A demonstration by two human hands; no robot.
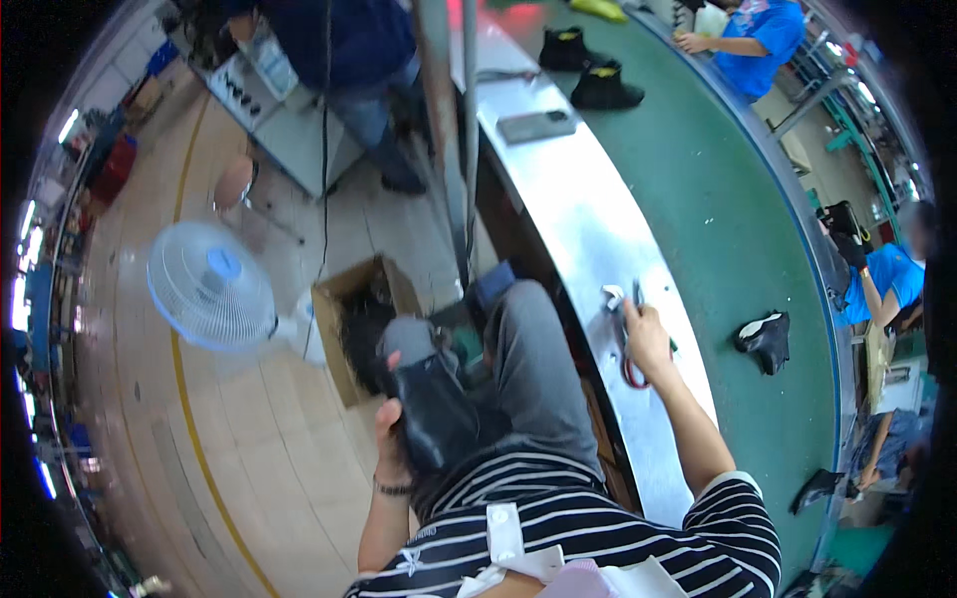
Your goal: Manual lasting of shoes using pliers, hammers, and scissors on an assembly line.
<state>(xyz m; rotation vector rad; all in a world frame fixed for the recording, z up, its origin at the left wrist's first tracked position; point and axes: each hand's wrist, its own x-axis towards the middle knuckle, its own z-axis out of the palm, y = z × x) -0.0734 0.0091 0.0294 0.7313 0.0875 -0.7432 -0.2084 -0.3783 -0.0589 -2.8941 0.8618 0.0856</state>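
Note:
On my lap, my left hand point(390, 436) grips a black boot point(439, 411) from its left side, thumb and fingers around it. Over the metal bench strip to my right, my right hand point(648, 342) is closed around red-handled pliers point(631, 373). Their grey tip shows above the fingers and the red grips below, while the middle is covered by the hand. Right beside those fingers lies a wrench point(612, 296) with a shiny open jaw. A bit of green, perhaps another tool handle, peeks out past the palm.
A green conveyor belt point(698, 239) runs beyond the metal strip, carrying a black shoe point(766, 342) and a pair of black boots point(606, 88) farther off. A phone point(536, 126) lies on the strip. Left stand a cardboard box point(344, 364) and fan point(211, 286). Co-workers sit across the belt.

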